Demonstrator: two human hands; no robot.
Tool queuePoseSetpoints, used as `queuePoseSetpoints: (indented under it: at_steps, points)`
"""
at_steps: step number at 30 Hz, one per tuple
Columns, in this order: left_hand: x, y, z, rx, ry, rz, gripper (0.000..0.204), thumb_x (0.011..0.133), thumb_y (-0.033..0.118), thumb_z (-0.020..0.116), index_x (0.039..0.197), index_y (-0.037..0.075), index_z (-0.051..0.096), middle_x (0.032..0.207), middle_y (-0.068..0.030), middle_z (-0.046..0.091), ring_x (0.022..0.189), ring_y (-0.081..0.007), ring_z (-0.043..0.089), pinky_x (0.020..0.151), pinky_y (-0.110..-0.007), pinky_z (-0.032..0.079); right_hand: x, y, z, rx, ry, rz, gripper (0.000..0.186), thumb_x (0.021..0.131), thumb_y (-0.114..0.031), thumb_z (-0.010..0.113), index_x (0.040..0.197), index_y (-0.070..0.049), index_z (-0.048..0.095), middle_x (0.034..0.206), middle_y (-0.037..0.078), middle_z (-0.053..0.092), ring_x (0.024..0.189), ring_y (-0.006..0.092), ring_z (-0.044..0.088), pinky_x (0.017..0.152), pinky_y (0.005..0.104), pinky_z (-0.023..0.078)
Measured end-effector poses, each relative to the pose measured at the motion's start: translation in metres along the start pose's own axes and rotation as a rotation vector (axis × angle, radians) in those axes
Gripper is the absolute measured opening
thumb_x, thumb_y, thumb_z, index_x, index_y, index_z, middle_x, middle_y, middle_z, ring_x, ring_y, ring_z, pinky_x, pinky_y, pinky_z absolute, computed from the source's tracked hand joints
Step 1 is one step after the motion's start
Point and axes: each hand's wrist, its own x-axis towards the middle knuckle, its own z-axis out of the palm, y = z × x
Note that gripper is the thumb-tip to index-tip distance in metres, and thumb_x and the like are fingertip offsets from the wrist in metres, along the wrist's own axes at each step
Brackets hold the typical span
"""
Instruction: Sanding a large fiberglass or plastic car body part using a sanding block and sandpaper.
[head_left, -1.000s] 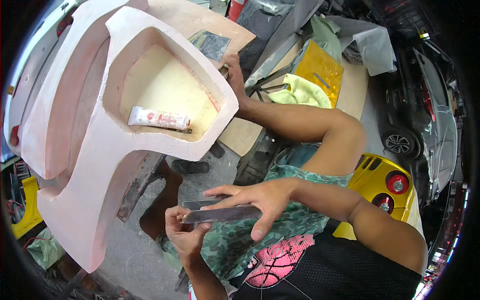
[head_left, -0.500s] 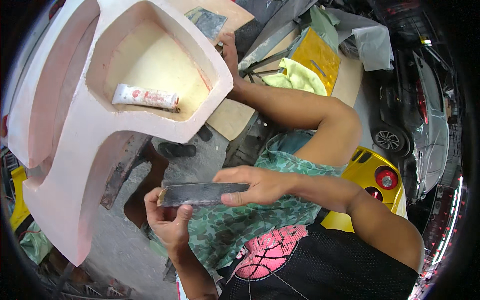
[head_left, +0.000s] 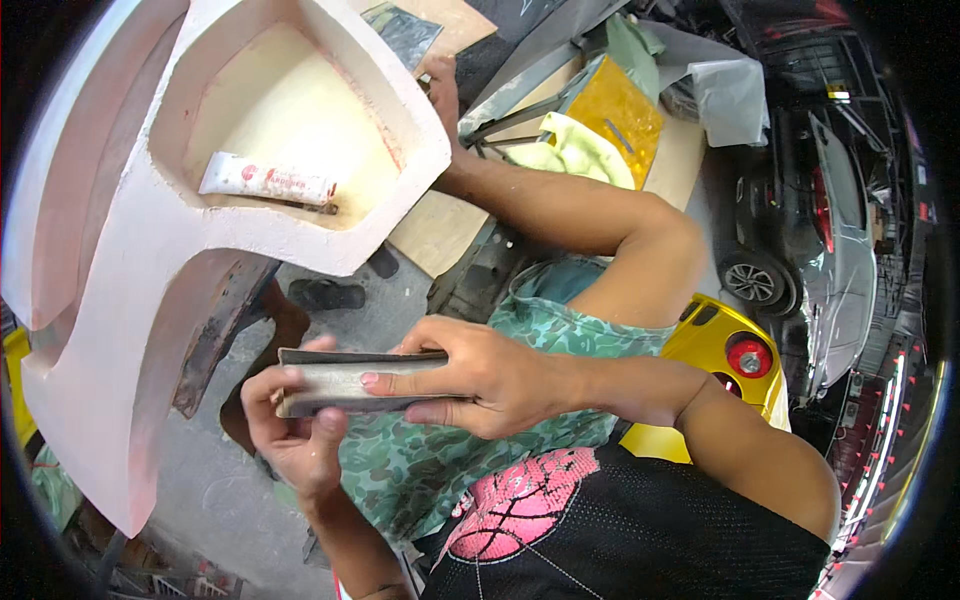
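Observation:
A long sanding block (head_left: 335, 382), pale grey on the facing side with a dark sheet along its edges, lies between my hands over my camouflage shorts. My left hand (head_left: 295, 445) grips its left end, thumb below. My right hand (head_left: 480, 380) is closed round its right part, fingers along the face and edges. Whether the dark sheet is wrapped all round I cannot tell. Above them stands a large pale pink moulded part (head_left: 150, 255) with a hollow, in which a white tube (head_left: 262, 180) lies.
My bent leg (head_left: 600, 215) rests beside the moulded part. Behind it lie boards (head_left: 435, 230), a yellow cloth (head_left: 565, 150) and an amber panel (head_left: 630, 100). A yellow body part (head_left: 710, 320) with red lamps is at right, with a dark car (head_left: 800, 260) beyond. A sandal (head_left: 325, 295) lies on the floor.
The block has turned from its dark face to a pale one, with dark sheet edges showing. My right fingers have shifted onto that face. The whole view has drifted, moving the scene leftward.

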Motion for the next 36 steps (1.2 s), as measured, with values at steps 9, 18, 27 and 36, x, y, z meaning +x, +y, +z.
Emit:
queuePoseSetpoints:
  at_steps: [9,18,27,36]
  points:
    - [0.131,0.097,-0.181,1.379,0.367,0.335,0.057,0.105,0.032,0.057,0.152,0.003,0.042,0.153,-0.0195,0.047,0.136,-0.0298,0.051,0.114,-0.041,0.039,0.031,0.048,-0.129,-0.795,0.491,-0.032,0.044,0.086,-0.019,0.076,0.129,-0.022,0.070,0.100,0.016,0.061,0.086,0.0337,0.061,0.075,0.0437,0.050]
    - [0.194,0.053,-0.227,1.806,0.318,-0.039,0.061,0.105,0.059,0.038,0.150,0.019,0.051,0.154,-0.0175,0.047,0.148,-0.0351,0.033,0.121,-0.043,0.025,-0.007,0.045,-0.095,-0.848,0.471,0.016,0.046,0.084,-0.014,0.077,0.129,-0.020,0.071,0.097,0.020,0.059,0.088,0.0353,0.059,0.077,0.0421,0.049]
    - [0.184,0.058,-0.228,1.693,0.390,-0.140,0.059,0.104,0.058,0.039,0.134,0.016,0.066,0.134,-0.0112,0.067,0.129,-0.0311,0.056,0.114,-0.042,0.034,0.131,0.099,-0.162,-0.996,0.571,-0.186,0.037,0.089,-0.023,0.071,0.126,-0.023,0.072,0.095,0.018,0.058,0.087,0.0381,0.060,0.077,0.0438,0.049]
    - [0.193,0.061,-0.220,1.722,0.396,-0.102,0.060,0.101,0.060,0.042,0.133,0.016,0.068,0.134,-0.0115,0.066,0.129,-0.0340,0.056,0.116,-0.041,0.032,0.021,0.062,-0.134,-0.946,0.404,0.026,0.042,0.084,-0.019,0.075,0.126,-0.022,0.072,0.100,0.016,0.059,0.091,0.0373,0.060,0.079,0.0441,0.049]
